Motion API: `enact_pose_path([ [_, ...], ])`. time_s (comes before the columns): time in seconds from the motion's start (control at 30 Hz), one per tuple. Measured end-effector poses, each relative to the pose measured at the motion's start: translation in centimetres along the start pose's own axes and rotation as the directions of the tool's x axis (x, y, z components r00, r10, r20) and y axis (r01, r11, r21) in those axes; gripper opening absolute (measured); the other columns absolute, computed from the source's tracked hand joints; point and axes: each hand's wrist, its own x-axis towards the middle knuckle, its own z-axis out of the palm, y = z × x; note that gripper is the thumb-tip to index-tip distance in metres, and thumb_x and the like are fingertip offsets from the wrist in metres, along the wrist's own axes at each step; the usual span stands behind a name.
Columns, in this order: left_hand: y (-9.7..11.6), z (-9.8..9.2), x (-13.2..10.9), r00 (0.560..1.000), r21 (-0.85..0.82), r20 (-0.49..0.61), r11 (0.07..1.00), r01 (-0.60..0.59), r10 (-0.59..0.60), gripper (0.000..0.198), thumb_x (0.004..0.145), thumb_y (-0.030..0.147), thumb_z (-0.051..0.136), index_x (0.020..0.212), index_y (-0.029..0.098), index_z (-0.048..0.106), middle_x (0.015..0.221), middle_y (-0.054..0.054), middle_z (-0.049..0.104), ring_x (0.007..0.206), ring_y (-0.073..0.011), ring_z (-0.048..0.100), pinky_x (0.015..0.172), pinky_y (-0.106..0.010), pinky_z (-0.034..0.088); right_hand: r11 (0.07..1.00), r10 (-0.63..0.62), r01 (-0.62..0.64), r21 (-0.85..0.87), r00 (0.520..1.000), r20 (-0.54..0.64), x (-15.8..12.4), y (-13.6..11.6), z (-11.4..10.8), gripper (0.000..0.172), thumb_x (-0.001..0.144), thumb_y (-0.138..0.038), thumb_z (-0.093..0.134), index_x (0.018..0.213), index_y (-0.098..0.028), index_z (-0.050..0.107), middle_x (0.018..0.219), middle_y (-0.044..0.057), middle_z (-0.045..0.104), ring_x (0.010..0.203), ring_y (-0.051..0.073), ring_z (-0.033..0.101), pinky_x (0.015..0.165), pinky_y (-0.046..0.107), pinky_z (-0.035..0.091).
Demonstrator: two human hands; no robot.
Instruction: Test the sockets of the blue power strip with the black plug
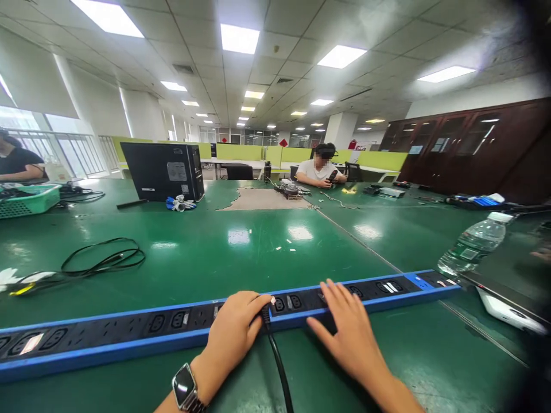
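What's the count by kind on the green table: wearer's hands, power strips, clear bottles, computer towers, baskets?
Wearer's hands: 2 (left hand, right hand)
Power strip: 1
Clear bottle: 1
Computer tower: 1
Basket: 1
Total: 6

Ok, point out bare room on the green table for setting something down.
One free patch lies beyond the power strip, between the coiled black cable and the white scraps. Another lies this side of the strip, between the right hand and the white device. It's crowded at the strip's right end by the water bottle.
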Motion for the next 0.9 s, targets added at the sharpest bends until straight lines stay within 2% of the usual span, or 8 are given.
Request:
enact_pose_path([
  [0.13, 0.4, -0.1, 0.1, 0.994, -0.119, -0.107, 0.993, -0.021, 0.008, 0.043, 0.082, 0.004, 0.047, 0.116, 0.024, 0.063, 0.113, -0.004, 0.069, 0.106, -0.0213, 0.062, 0.095, -0.039, 0.051, 0.995, 0.034, -0.027, -0.096, 0.997, 0.071, -0.7, 4.8, 0.7, 0.069, 0.086, -0.061, 0.048, 0.141, -0.019, 0.043, 0.144, 0.012, 0.05, 0.133, 0.033, 0.042, 0.11, 0.056, 0.029],
  [0.27, 2.9, 0.6, 2.1, 0.979, -0.229, -0.202, 0.971, -0.065, 0.018, 0.041, 0.085, 0.006, 0.048, 0.12, 0.025, 0.061, 0.12, -0.004, 0.067, 0.112, -0.0201, 0.06, 0.098, -0.037, 0.048, 0.994, 0.046, -0.039, -0.107, 0.997, 0.069, -0.8, 4.5, 0.8, 0.069, 0.087, -0.059, 0.048, 0.142, -0.017, 0.042, 0.146, 0.013, 0.047, 0.135, 0.033, 0.039, 0.112, 0.056, 0.026],
  [0.4, 5.7, 3.7, 5.3, 0.997, -0.257, -0.081, 0.966, -0.011, -0.01, 0.041, 0.085, 0.006, 0.051, 0.12, 0.024, 0.063, 0.117, -0.003, 0.069, 0.108, -0.0198, 0.062, 0.097, -0.036, 0.049, 0.995, 0.07, -0.064, -0.076, 0.995, 0.072, -0.8, 3.8, 0.6, 0.069, 0.086, -0.057, 0.052, 0.142, -0.018, 0.043, 0.146, 0.013, 0.046, 0.136, 0.033, 0.038, 0.112, 0.057, 0.027],
  [0.53, 7.0, 6.4, 7.2, 0.994, -0.214, 0.015, 0.971, 0.11, -0.109, 0.042, 0.083, 0.006, 0.055, 0.121, 0.022, 0.063, 0.119, -0.004, 0.07, 0.109, -0.022, 0.063, 0.099, -0.039, 0.047, 0.996, 0.088, -0.091, 0.012, 0.988, 0.123, -0.7, 4.1, -0.2, 0.067, 0.085, -0.053, 0.056, 0.141, -0.018, 0.044, 0.147, 0.013, 0.046, 0.137, 0.033, 0.036, 0.112, 0.059, 0.027],
  [0.67, 7.2, 6.6, 7.7, 0.99, -0.163, 0.055, 0.977, 0.135, -0.127, 0.04, 0.084, 0.01, 0.057, 0.12, 0.025, 0.063, 0.117, -0.003, 0.07, 0.107, -0.0221, 0.064, 0.097, -0.038, 0.047, 0.977, 0.067, -0.097, 0.191, 0.986, 0.155, 0.8, 4.0, -2.5, 0.064, 0.084, -0.049, 0.06, 0.14, -0.023, 0.045, 0.142, 0.012, 0.051, 0.134, 0.031, 0.041, 0.108, 0.056, 0.036],
  [0.77, 7.7, 6.3, 8.0, 0.986, -0.092, 0.094, 0.985, 0.147, -0.139, 0.035, 0.087, 0.014, 0.056, 0.12, 0.023, 0.062, 0.117, -0.004, 0.07, 0.109, -0.0232, 0.063, 0.1, -0.041, 0.045, 0.94, -0.061, -0.006, 0.34, 0.981, 0.186, 2.8, 3.1, -3.7, 0.064, 0.084, -0.046, 0.062, 0.142, -0.024, 0.043, 0.136, 0.011, 0.056, 0.126, 0.027, 0.049, 0.104, 0.049, 0.043],
  [0.83, 8.2, 6.2, 8.0, 0.977, -0.012, 0.132, 0.986, 0.169, -0.166, 0.036, 0.087, 0.015, 0.056, 0.122, 0.019, 0.06, 0.121, -0.008, 0.068, 0.119, -0.0263, 0.057, 0.106, -0.046, 0.039, 0.899, -0.177, 0.084, 0.43, 0.968, 0.181, 3.7, 2.4, -3.4, 0.061, 0.086, -0.044, 0.06, 0.141, -0.024, 0.043, 0.132, 0.011, 0.059, 0.12, 0.025, 0.054, 0.1, 0.046, 0.047],
  [0.9, 8.6, 5.9, 7.5, 0.973, 0.045, 0.164, 0.987, 0.156, -0.162, 0.045, 0.084, 0.015, 0.059, 0.129, 0.015, 0.055, 0.128, -0.011, 0.064, 0.131, -0.0292, 0.047, 0.112, -0.05, 0.032, 0.871, -0.212, 0.133, 0.473, 0.97, 0.118, 4.0, 1.9, -2.3, 0.05, 0.091, -0.039, 0.055, 0.138, -0.024, 0.047, 0.126, 0.01, 0.063, 0.114, 0.023, 0.059, 0.097, 0.043, 0.05],
])
